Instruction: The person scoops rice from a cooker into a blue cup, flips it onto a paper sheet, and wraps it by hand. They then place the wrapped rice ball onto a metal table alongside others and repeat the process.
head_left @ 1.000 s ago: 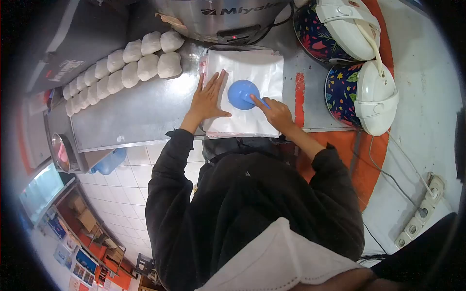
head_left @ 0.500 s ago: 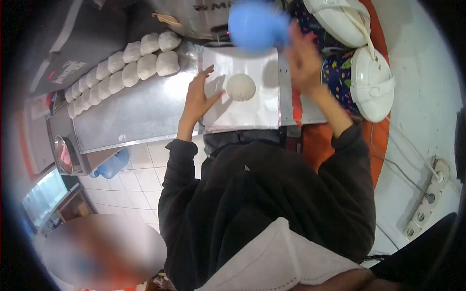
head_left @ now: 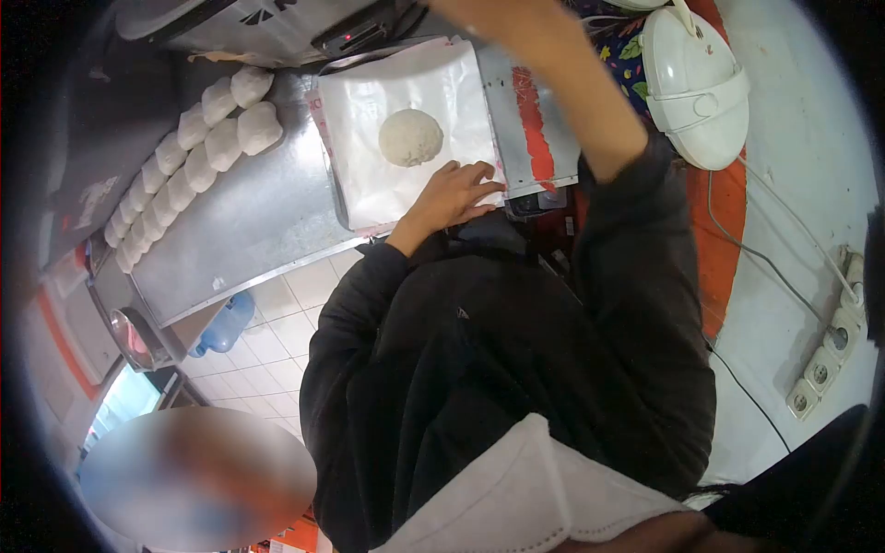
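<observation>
A round pale dough ball [head_left: 411, 138] rests on a white sheet [head_left: 359, 189] laid over a tray on the metal counter. Just below the ball, my left hand [head_left: 456, 195] touches the sheet's near edge, fingers apart and slightly bent, with nothing held. My right hand [head_left: 502, 14] reaches up past the top edge of the view; its fingers are cut off, so whatever it holds is hidden.
Two rows of dough pieces [head_left: 221, 145] line the metal counter [head_left: 249, 207] at the left. At the right stand a white-lidded container [head_left: 698, 92] and a power strip [head_left: 825, 359]. A person's blurred head [head_left: 198, 479] is at the lower left.
The view has shifted. My left hand has moved from the sheet's left side to its near edge. My right hand has reached farther up, and the blue object near it has left the view.
</observation>
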`<state>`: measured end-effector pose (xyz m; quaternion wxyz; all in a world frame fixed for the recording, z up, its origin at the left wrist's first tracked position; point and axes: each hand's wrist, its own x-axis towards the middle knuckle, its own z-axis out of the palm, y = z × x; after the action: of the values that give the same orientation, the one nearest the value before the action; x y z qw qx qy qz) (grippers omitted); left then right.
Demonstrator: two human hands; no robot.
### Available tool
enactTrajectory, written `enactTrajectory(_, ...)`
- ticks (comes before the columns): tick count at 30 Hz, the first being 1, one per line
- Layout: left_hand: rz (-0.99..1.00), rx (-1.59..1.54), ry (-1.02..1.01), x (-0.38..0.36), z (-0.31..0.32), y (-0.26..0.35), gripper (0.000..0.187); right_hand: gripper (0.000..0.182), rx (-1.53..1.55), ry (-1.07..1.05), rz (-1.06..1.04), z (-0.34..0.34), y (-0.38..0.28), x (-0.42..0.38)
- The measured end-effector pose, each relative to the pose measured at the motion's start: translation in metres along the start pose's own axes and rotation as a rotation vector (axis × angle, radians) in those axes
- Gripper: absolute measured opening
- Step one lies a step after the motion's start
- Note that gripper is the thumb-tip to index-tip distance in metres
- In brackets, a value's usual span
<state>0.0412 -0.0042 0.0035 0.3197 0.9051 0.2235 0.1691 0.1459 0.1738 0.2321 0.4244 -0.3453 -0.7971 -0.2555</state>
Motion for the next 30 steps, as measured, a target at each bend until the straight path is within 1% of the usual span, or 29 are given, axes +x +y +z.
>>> enactTrajectory(2,0.005,0.031,-0.010,0.003,0.001,0.000,0.037,0.018,0.405,-0.184,0.292,-0.023,-0.020,-0.061)
enactTrajectory(3,-0.002,0.074,-0.035,0.004,0.002,0.000,0.038,0.018,0.403,-0.184,0.297,-0.027,-0.022,-0.091)
enactTrajectory(5,-0.012,0.118,-0.065,0.004,0.004,0.001,0.040,0.019,0.369,-0.333,0.386,-0.033,-0.023,-0.151)
enactTrajectory(7,-0.031,0.183,-0.081,0.007,0.004,0.004,0.040,0.020,0.546,-0.466,0.728,-0.055,-0.038,-0.194)
enactTrajectory(9,-0.030,0.203,-0.114,0.009,0.000,0.007,0.040,0.021,0.609,-0.552,1.015,-0.077,-0.054,-0.218)
enactTrajectory(10,-0.024,0.222,-0.145,0.010,-0.001,0.008,0.041,0.021,0.612,-0.548,1.020,-0.083,-0.062,-0.229)
enactTrajectory(12,-0.015,0.238,-0.164,0.011,0.001,0.006,0.041,0.021,0.694,-0.497,1.289,-0.093,-0.076,-0.249)
enactTrajectory(13,-0.007,0.253,-0.177,0.011,0.002,0.004,0.041,0.021,0.694,-0.492,1.294,-0.096,-0.082,-0.258)
enactTrajectory(15,0.004,0.244,-0.174,0.010,0.002,0.003,0.042,0.021,0.751,-0.456,1.441,-0.100,-0.089,-0.268)
enactTrajectory(16,0.011,0.231,-0.165,0.011,0.002,0.001,0.043,0.021,0.751,-0.450,1.442,-0.101,-0.091,-0.272)
enactTrajectory(17,0.013,0.232,-0.167,0.009,0.003,-0.001,0.043,0.021,0.722,-0.502,1.445,-0.103,-0.093,-0.273)
enactTrajectory(18,0.029,0.200,-0.131,0.007,0.004,-0.004,0.043,0.021,0.695,-0.555,1.448,-0.103,-0.094,-0.274)
enactTrajectory(19,0.045,0.167,-0.096,0.005,0.006,-0.006,0.044,0.021,0.697,-0.553,1.451,-0.103,-0.095,-0.275)
enactTrajectory(21,0.045,0.145,-0.071,0.003,0.007,-0.007,0.043,0.021,0.714,-0.552,1.390,-0.102,-0.094,-0.278)
enactTrajectory(22,0.045,0.124,-0.044,0.002,0.008,-0.007,0.043,0.021,0.714,-0.551,1.392,-0.101,-0.092,-0.279)
enactTrajectory(24,0.033,0.082,-0.026,0.001,0.007,-0.007,0.041,0.020,0.660,-0.609,1.317,-0.099,-0.090,-0.282)
enactTrajectory(25,0.020,0.039,-0.005,0.001,0.006,-0.006,0.040,0.020,0.662,-0.609,1.318,-0.098,-0.091,-0.284)
enactTrajectory(27,0.021,0.037,0.015,-0.001,0.007,-0.007,0.039,0.020,0.768,-0.576,1.421,-0.098,-0.093,-0.287)
enactTrajectory(30,0.025,0.039,0.042,-0.002,0.008,-0.007,0.038,0.021,0.814,-0.598,1.469,-0.099,-0.095,-0.292)
